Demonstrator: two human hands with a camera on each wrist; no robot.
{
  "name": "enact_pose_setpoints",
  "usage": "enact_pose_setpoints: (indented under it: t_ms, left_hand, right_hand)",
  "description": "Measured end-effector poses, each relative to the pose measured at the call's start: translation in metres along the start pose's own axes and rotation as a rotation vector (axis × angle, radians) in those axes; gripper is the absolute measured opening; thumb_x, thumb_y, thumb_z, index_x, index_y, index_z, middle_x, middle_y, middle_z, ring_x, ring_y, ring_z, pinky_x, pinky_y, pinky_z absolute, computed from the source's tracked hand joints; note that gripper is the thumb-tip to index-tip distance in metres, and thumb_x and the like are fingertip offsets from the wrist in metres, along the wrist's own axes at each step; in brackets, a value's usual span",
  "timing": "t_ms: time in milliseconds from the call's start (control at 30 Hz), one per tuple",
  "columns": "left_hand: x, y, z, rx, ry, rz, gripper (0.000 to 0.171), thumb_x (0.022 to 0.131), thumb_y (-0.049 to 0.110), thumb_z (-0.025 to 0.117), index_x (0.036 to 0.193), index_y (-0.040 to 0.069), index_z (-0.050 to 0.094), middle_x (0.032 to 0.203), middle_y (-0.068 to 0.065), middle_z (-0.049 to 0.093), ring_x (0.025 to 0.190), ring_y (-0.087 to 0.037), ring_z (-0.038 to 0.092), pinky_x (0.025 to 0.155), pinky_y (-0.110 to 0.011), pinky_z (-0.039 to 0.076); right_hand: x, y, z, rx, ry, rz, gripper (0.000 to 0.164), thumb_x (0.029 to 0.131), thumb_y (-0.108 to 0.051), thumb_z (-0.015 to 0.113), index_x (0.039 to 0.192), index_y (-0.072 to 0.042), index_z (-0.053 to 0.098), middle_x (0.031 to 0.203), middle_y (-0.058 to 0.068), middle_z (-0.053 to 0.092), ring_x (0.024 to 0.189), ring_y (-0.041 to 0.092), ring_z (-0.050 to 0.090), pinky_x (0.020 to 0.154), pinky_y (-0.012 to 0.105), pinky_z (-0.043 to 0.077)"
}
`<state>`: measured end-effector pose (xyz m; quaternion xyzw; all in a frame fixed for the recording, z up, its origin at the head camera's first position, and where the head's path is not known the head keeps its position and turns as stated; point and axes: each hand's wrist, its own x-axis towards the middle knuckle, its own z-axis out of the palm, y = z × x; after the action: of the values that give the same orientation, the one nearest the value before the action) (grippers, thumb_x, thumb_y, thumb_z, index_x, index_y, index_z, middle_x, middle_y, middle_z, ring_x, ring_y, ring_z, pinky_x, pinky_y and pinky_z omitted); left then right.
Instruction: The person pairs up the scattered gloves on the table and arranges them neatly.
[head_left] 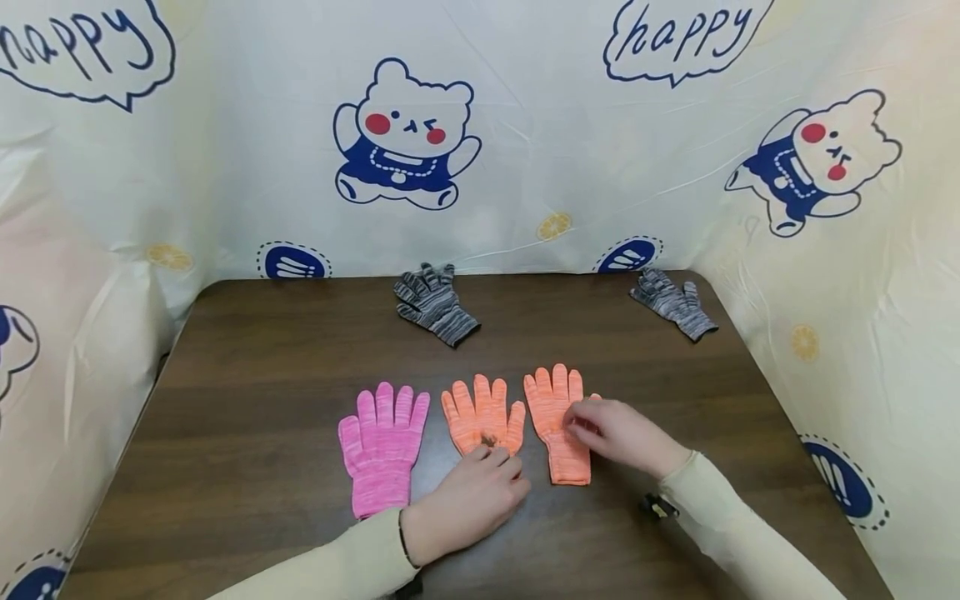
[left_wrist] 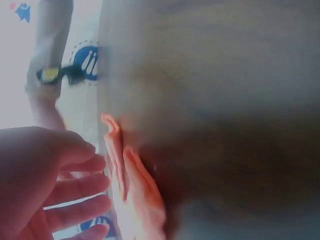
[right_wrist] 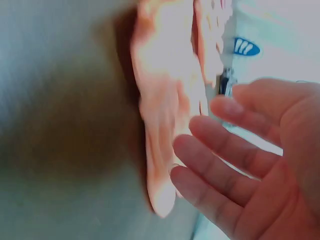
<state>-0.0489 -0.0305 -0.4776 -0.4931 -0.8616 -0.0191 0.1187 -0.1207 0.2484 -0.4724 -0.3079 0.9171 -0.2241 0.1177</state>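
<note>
Two orange knit gloves lie side by side on the table, fingers pointing away: the middle glove point(head_left: 480, 408) and the right-hand glove point(head_left: 564, 446). My left hand point(head_left: 474, 500) hovers over the middle one's cuff, hiding it. Loosely bent fingers point(left_wrist: 80, 192) of that hand reach toward the orange fabric in the left wrist view, gripping nothing. Over the right edge of the other orange glove is my right hand point(head_left: 628, 435). Its spread, slightly bent fingers point(right_wrist: 220, 150) hold nothing, close beside the fabric in the right wrist view. A pink glove point(head_left: 384, 450) lies flat left of the orange ones.
At the back of the brown table point(head_left: 247, 400) lie two grey-black striped gloves, one near the centre point(head_left: 437, 307) and one near the right corner point(head_left: 675, 304). A white printed cloth point(head_left: 510, 142) hangs behind the table and along its sides.
</note>
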Motion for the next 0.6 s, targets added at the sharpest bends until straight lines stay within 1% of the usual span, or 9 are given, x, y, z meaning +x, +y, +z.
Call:
enact_pose_setpoints:
  t_ms: [100,167,233,300,433,600]
  left_hand:
    - [0.011,0.003,-0.003,0.031,-0.036,0.04,0.009,0.101,0.026,0.068,0.097,0.028,0.075,0.092,0.008,0.064,0.086,-0.01,0.059,0.069,-0.027,0.041]
    - [0.018,0.005,-0.004,0.049,-0.057,0.065,0.009,0.102,0.027,0.067,0.101,0.029,0.075,0.096,0.009,0.065,0.086,-0.01,0.06,0.067,-0.025,0.041]
    - [0.024,0.007,-0.003,0.065,-0.071,0.08,0.009,0.103,0.027,0.065,0.103,0.03,0.074,0.097,0.008,0.066,0.087,-0.01,0.06,0.067,-0.025,0.041]
    - [0.029,0.009,-0.002,0.08,-0.077,0.085,0.009,0.104,0.028,0.065,0.102,0.031,0.073,0.097,0.008,0.065,0.087,-0.01,0.059,0.069,-0.025,0.042]
    - [0.036,0.012,0.003,0.093,-0.091,0.052,0.008,0.104,0.027,0.065,0.102,0.03,0.072,0.098,0.006,0.064,0.09,-0.012,0.059,0.073,-0.027,0.043]
    - [0.043,0.017,0.007,0.1,-0.126,-0.009,0.01,0.104,0.027,0.065,0.109,0.032,0.072,0.104,0.006,0.065,0.095,-0.014,0.061,0.08,-0.03,0.046]
  right_hand:
    - [0.012,0.011,-0.011,-0.019,0.02,0.073,0.009,0.097,-0.014,0.074,0.105,-0.014,0.072,0.088,-0.007,0.063,0.072,0.007,0.053,0.066,0.026,0.052]
    - [0.02,0.018,-0.016,-0.031,0.023,0.104,0.01,0.096,-0.014,0.074,0.106,-0.013,0.071,0.087,-0.006,0.062,0.072,0.009,0.053,0.065,0.027,0.051]
    - [0.029,0.024,-0.02,-0.047,0.02,0.121,0.011,0.097,-0.014,0.074,0.107,-0.013,0.071,0.089,-0.004,0.062,0.072,0.011,0.054,0.066,0.029,0.052]
    - [0.036,0.029,-0.022,-0.073,0.021,0.119,0.014,0.096,-0.012,0.074,0.11,-0.013,0.07,0.091,-0.003,0.063,0.074,0.012,0.055,0.07,0.031,0.054]
    - [0.047,0.033,-0.024,-0.119,0.019,0.094,0.02,0.095,-0.009,0.074,0.114,-0.012,0.07,0.097,0.0,0.065,0.077,0.014,0.057,0.075,0.036,0.057]
    - [0.054,0.035,-0.02,-0.137,-0.025,0.104,0.024,0.095,-0.008,0.074,0.119,-0.012,0.07,0.098,0.001,0.063,0.076,0.014,0.056,0.075,0.035,0.056]
